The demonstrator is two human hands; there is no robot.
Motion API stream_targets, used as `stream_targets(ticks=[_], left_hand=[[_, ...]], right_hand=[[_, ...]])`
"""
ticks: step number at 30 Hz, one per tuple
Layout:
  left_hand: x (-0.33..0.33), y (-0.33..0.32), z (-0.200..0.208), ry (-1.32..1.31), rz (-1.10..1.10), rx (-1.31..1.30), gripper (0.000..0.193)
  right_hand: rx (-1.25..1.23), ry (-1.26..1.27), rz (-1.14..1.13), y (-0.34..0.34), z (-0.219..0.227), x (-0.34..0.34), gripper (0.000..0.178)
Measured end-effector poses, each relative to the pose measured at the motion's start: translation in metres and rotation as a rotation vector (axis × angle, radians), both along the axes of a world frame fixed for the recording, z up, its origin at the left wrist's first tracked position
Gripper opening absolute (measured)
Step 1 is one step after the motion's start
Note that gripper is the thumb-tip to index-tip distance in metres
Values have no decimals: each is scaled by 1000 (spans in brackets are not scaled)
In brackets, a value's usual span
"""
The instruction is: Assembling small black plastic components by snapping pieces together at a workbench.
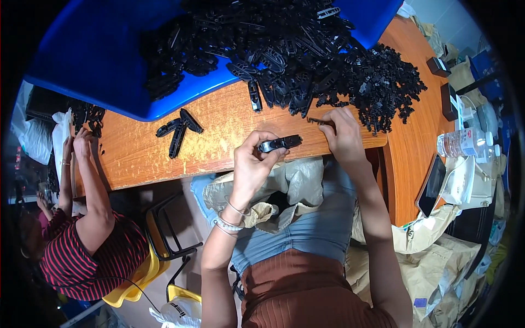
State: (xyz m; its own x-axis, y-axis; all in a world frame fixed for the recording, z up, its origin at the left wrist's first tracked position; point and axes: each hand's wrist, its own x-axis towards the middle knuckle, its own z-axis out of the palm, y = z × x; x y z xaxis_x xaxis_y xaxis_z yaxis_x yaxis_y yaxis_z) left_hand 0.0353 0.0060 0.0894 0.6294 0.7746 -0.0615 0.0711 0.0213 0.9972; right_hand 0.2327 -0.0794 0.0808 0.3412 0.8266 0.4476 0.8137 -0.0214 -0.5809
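My left hand is closed around a long black plastic part, held level just in front of the table edge. Between the fingertips of my right hand a small, thin black plastic piece is pinched, a little to the right of the long part and apart from it. Beyond my hands lies a heap of long black plastic parts, spilling out of a blue bin. To its right spreads a pile of small black pieces. Several long black parts lie together on the table, left of my hands.
The wooden table curves round to my right, where a water bottle, a phone and small black boxes sit. A co-worker in a striped shirt works at the left. An open sack lies across my lap.
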Motion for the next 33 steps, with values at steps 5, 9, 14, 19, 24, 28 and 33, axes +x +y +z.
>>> stream_targets(ticks=[5, 9, 14, 19, 24, 28, 33], left_hand=[[-1, 0, -1, -11, 8, -24, 20], [-1, -3, 0, -94, 48, -80, 20], [-2, -6, -3, -177, 78, -62, 18], [0, -21, 5, -203, 89, -109, 17], [-8, -26, 16, -429, -14, -492, 45], [-16, -18, 14, -215, -168, -214, 44], [-17, -22, 23, -123, -73, -115, 26]], right_hand=[[-65, -53, -4, 4, 7, -5, 14], [15, -116, -69, 5, -7, -11, 17], [126, 110, -111, -9, 1, -35, 14], [107, 575, 60, -16, 25, -68, 16], [152, 914, 41, -12, 30, -68, 17], [163, 648, 335, -15, 32, -58, 17], [182, 196, 298, -19, 47, -61, 19]])
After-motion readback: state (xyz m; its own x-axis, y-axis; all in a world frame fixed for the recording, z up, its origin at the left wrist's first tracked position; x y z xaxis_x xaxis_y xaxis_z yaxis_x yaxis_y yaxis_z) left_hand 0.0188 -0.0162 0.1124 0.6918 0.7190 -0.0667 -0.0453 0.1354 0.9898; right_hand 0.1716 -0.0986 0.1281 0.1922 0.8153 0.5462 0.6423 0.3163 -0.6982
